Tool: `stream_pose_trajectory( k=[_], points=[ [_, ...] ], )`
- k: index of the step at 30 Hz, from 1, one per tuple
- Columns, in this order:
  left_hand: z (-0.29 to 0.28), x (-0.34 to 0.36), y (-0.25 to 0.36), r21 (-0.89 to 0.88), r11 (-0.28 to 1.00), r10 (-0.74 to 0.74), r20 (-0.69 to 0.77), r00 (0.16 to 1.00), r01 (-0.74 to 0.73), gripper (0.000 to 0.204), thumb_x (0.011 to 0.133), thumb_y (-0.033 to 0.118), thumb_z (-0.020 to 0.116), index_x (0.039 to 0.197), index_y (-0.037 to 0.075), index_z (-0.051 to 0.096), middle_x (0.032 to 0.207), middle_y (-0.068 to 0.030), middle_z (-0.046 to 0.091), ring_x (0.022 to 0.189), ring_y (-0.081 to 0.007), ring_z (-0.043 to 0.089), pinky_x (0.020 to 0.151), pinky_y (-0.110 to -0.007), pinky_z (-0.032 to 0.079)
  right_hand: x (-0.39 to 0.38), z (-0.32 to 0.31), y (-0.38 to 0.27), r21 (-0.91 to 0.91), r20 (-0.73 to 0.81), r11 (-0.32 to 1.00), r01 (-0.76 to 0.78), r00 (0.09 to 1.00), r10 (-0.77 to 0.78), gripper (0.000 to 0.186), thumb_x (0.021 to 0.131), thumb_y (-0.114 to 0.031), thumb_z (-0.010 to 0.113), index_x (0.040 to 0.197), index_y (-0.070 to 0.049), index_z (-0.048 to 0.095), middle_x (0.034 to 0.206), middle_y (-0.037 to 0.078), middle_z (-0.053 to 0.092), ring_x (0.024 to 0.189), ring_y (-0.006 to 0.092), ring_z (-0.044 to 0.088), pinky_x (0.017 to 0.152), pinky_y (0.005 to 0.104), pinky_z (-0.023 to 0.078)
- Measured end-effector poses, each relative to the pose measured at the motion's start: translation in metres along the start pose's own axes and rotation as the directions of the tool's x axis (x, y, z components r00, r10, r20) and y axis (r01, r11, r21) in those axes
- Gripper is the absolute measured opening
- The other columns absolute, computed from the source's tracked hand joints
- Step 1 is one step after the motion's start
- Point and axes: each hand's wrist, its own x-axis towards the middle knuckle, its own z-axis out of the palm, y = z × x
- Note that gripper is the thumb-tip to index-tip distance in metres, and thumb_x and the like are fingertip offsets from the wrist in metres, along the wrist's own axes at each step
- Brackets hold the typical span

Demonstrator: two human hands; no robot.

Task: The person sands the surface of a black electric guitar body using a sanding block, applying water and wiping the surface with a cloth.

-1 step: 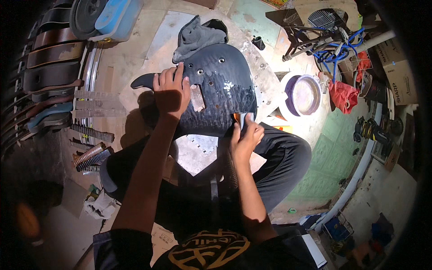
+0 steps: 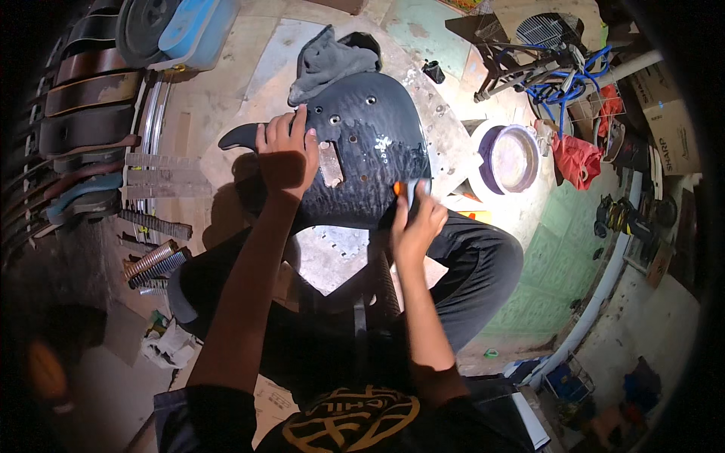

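Note:
A dark electric guitar body [image 2: 355, 158] lies over my lap, with several drilled holes and a rectangular cut-out. Its upper surface looks wet and streaked, with whitish spots near the right side. My left hand [image 2: 288, 151] rests palm down on its left part beside the curved horn, fingers spread. At the lower right edge of the body, my right hand [image 2: 420, 223] pinches a small grey and orange sanding block [image 2: 411, 190] against the surface. A crumpled grey cloth [image 2: 332, 64] lies just beyond the body.
A round purple-rimmed basin [image 2: 513, 160] stands to the right, near a red plastic bag [image 2: 578, 162] and a coiled blue hose [image 2: 559, 90]. Several guitar bodies [image 2: 87, 98] line the left side. A blue container [image 2: 189, 34] sits at the far left.
My right hand has shifted slightly up and to the right with the sanding block along the body's edge. My left hand stays in place.

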Motion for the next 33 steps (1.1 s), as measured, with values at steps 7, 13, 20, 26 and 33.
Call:
stream_pose_trajectory(
  k=[7,13,20,26,33],
  points=[
    [0.001,0.001,0.004,-0.004,1.000,-0.010,0.018,1.000,0.010,0.047,0.089,0.024,0.068,0.135,0.012,0.063,0.119,-0.0074,0.063,0.118,-0.0261,0.057,0.110,-0.052,0.037,-0.019,-0.005,-0.004,-0.038,-0.025,0.999,0.024,0.999,-0.025,0.043,0.089,-0.012,0.073,0.130,-0.008,0.063,0.108,0.021,0.057,0.104,0.0401,0.053,0.091,0.0506,0.041],
    [-0.001,-0.002,0.006,-0.048,0.999,-0.015,-0.002,1.000,0.014,0.045,0.092,0.023,0.065,0.134,0.011,0.063,0.120,-0.0086,0.063,0.119,-0.0266,0.057,0.111,-0.052,0.037,0.033,0.006,-0.003,-0.021,-0.059,0.999,0.033,0.998,-0.034,0.048,0.088,-0.013,0.075,0.134,-0.011,0.062,0.112,0.023,0.055,0.108,0.0400,0.053,0.093,0.0500,0.041],
    [-0.004,0.000,0.011,-0.017,0.997,-0.073,0.044,0.996,0.074,0.046,0.094,0.028,0.061,0.136,0.010,0.062,0.119,-0.0098,0.063,0.122,-0.0280,0.055,0.113,-0.054,0.034,0.061,0.008,-0.008,-0.023,-0.093,0.996,0.088,0.992,-0.090,0.043,0.089,-0.016,0.073,0.130,-0.011,0.063,0.113,0.024,0.056,0.107,0.0426,0.054,0.092,0.0537,0.041],
    [-0.002,-0.007,0.002,0.037,0.990,-0.140,0.081,0.987,0.138,0.049,0.096,0.033,0.056,0.138,0.009,0.059,0.119,-0.0119,0.063,0.120,-0.0291,0.054,0.109,-0.051,0.034,-0.023,-0.020,0.014,0.412,0.196,0.900,-0.144,0.978,0.067,0.055,0.094,-0.014,0.065,0.146,-0.016,0.049,0.122,0.019,0.059,0.103,0.0330,0.060,0.087,0.0457,0.051],
    [-0.013,-0.052,0.019,0.191,0.904,-0.383,-0.031,0.923,0.382,0.052,0.097,0.035,0.057,0.140,0.006,0.054,0.115,-0.0154,0.062,0.116,-0.0317,0.055,0.105,-0.051,0.034,0.006,-0.077,0.023,0.584,0.721,-0.497,-0.642,0.692,-0.046,0.053,0.097,-0.038,0.058,0.147,-0.023,0.049,0.126,0.008,0.064,0.101,0.0279,0.066,0.081,0.0481,0.057]
  ],
)
